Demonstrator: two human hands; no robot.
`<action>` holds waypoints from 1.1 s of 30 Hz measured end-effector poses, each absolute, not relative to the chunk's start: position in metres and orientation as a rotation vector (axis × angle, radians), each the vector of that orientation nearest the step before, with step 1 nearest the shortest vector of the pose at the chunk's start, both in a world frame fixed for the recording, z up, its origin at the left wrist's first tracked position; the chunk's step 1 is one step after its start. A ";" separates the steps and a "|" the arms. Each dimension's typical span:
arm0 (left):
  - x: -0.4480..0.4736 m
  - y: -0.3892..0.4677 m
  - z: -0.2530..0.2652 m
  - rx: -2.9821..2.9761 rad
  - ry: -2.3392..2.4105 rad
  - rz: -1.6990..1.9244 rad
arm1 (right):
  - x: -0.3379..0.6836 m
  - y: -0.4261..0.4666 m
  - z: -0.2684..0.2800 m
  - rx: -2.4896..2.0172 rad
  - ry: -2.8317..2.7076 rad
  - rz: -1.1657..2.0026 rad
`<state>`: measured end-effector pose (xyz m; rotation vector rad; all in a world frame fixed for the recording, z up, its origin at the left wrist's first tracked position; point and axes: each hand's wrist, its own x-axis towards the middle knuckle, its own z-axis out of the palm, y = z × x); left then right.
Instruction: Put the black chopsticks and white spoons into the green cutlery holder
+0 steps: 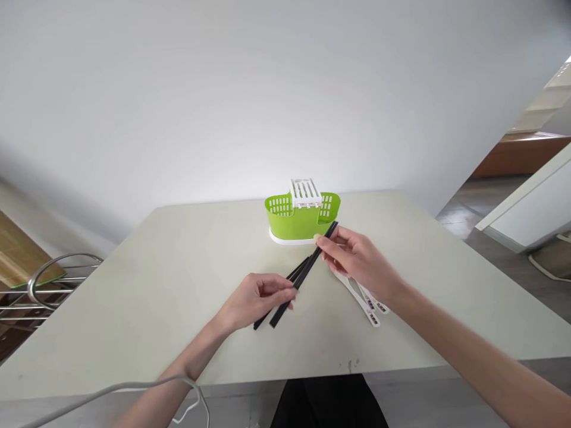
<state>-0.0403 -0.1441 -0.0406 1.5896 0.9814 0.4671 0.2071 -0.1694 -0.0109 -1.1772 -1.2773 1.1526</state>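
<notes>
Black chopsticks [307,268] slant between my two hands above the table. My left hand [262,299] is closed on their lower part, thumb on top. Higher up, near the tips, my right hand [350,255] pinches the same chopsticks between thumb and fingers. More black chopsticks [259,323] lie under and beside my left hand, partly covered by it. White spoons [359,297] with dark marks on their handles rest below my right hand, which hides their bowls. Just beyond the hands stands a green utensil basket [292,227] with a white slotted top [306,192] and a white base.
The pale table [187,249] meets a white wall [223,107] at the back. At the left is a metal rack [49,288] with a wooden board [22,255]. A grey cable [129,385] crosses my left forearm near the front edge.
</notes>
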 end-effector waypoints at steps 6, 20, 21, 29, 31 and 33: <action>-0.062 -0.085 -0.089 1.483 1.252 1.107 | 0.235 -0.152 0.027 -1.109 -1.258 0.760; -0.089 -0.063 -0.110 1.519 1.468 1.170 | 0.221 -0.005 0.064 -1.084 -1.603 0.361; -0.089 -0.064 -0.109 1.527 1.470 1.156 | 0.215 0.002 0.058 -1.102 -1.654 0.380; -0.089 -0.065 -0.108 1.520 1.478 1.110 | 0.197 0.010 0.022 -1.170 -1.740 0.540; -0.089 -0.064 -0.109 1.527 1.470 1.108 | 0.201 0.007 0.017 -1.174 -1.718 0.571; -0.089 -0.064 -0.109 1.537 1.470 1.104 | 0.205 0.004 0.014 -1.170 -1.701 0.583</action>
